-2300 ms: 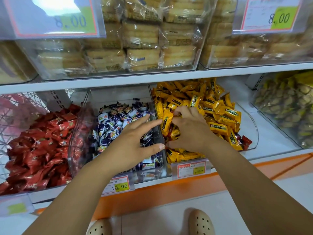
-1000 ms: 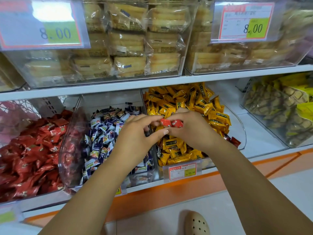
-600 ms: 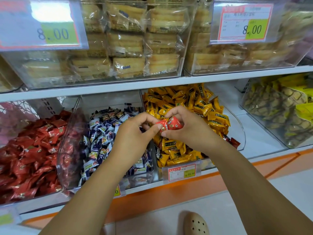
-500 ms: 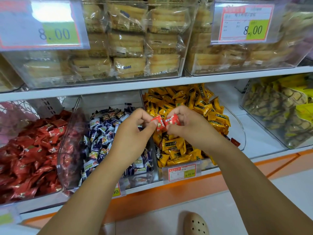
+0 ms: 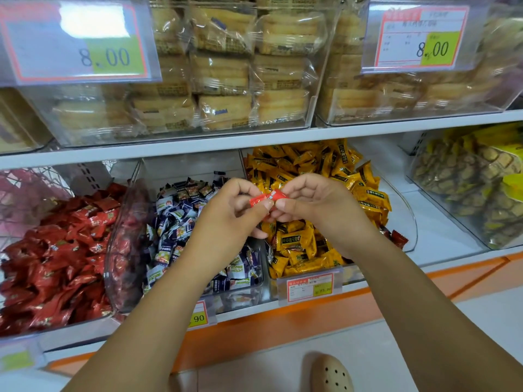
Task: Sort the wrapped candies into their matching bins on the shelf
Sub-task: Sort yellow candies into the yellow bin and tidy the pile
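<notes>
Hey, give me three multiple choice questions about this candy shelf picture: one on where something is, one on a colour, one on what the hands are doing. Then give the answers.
1. Where do the red candies lie relative to the blue-and-white candies?
A) to their right
B) to their left
C) on the shelf above

2. What colour is the wrapped candy between the hands?
A) yellow
B) blue
C) red

3. What are the left hand and right hand doing?
A) both pinch the wrapped candy
B) both lie flat on the shelf
C) both dig into the red pile

Answers:
1 B: the red pile fills the far-left bin, next to the blue-and-white one.
2 C: a red wrapper shows between the fingertips.
3 A: thumb and fingers of each hand close on it, in front of the yellow candies.
</notes>
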`<state>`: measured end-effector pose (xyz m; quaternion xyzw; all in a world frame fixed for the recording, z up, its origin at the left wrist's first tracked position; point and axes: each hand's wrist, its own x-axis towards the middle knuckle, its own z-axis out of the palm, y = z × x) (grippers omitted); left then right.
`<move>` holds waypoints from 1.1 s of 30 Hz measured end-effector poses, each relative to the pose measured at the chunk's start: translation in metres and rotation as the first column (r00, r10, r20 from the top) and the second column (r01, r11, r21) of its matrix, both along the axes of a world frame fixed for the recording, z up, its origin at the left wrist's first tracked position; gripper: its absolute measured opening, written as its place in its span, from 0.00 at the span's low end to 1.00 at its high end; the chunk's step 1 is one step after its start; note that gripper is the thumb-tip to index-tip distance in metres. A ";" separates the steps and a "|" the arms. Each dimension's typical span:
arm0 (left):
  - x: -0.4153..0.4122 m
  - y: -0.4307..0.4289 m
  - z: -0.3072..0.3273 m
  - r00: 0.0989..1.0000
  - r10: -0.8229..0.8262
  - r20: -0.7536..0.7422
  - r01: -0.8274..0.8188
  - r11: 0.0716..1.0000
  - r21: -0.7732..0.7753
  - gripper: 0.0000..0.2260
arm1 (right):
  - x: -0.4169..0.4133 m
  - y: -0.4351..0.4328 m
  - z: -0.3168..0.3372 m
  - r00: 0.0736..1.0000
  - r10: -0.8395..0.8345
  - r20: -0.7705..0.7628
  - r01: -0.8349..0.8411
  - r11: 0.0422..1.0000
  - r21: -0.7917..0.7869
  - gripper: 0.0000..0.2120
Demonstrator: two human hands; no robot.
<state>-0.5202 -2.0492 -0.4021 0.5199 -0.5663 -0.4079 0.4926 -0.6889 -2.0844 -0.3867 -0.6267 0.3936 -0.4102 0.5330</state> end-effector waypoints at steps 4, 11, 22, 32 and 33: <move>0.007 -0.003 -0.001 0.998 0.068 -0.011 -0.068 0.998 -0.001 0.09 | -0.002 -0.001 0.006 0.998 0.027 -0.052 -0.024 0.998 0.062 0.08; 0.022 -0.004 -0.001 0.978 0.160 -0.132 -0.157 0.987 0.035 0.05 | -0.001 -0.004 -0.011 0.546 0.132 -0.827 -0.263 0.965 -0.020 0.11; 0.029 0.002 -0.001 0.975 0.174 -0.136 -0.169 0.985 0.044 0.05 | 0.019 -0.008 -0.042 0.225 -0.037 -0.974 -0.377 0.918 -0.122 0.32; 0.032 0.003 0.000 0.984 0.171 -0.050 -0.168 0.984 0.066 0.05 | 0.015 -0.012 -0.050 0.552 -0.134 -0.823 -0.147 0.956 -0.254 0.15; 0.033 0.003 0.001 0.984 0.174 -0.043 -0.170 0.983 0.072 0.05 | 0.013 -0.013 -0.048 0.615 -0.100 -0.782 -0.119 0.969 -0.217 0.13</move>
